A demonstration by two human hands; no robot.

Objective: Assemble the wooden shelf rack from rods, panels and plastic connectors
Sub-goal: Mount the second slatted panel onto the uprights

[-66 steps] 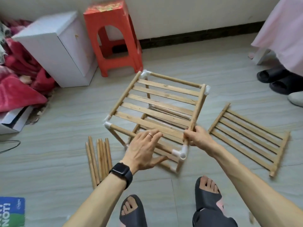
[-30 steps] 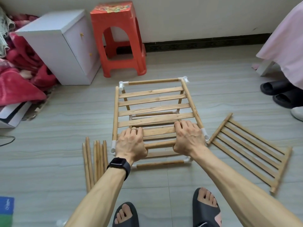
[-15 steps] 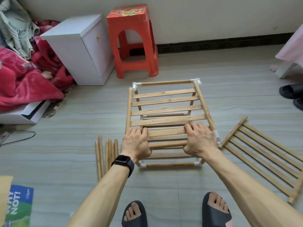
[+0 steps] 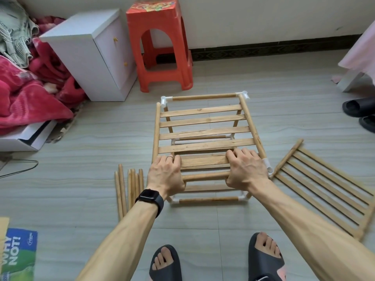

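A two-level wooden rack (image 4: 205,129) stands upright on the floor, its slatted top panel joined by white plastic corner connectors (image 4: 164,100). My left hand (image 4: 165,175) grips the near front rod (image 4: 205,176) at its left end, fingers curled over the nearest slat. At the rod's right end my right hand (image 4: 246,169) holds on the same way, beside a white connector (image 4: 268,165). A loose slatted panel (image 4: 324,189) lies flat to the right. Several loose rods (image 4: 129,187) lie left of the rack.
A red plastic stool (image 4: 160,45) and a white cabinet (image 4: 89,53) stand against the far wall. Red bedding (image 4: 26,92) is piled at left, black slippers (image 4: 359,107) sit at right. My feet in dark sandals (image 4: 265,258) stand just behind the rack.
The rack was turned from tilted to square in front of me and set upright. Both hands moved onto its near front edge and have stayed gripping there for the last second.
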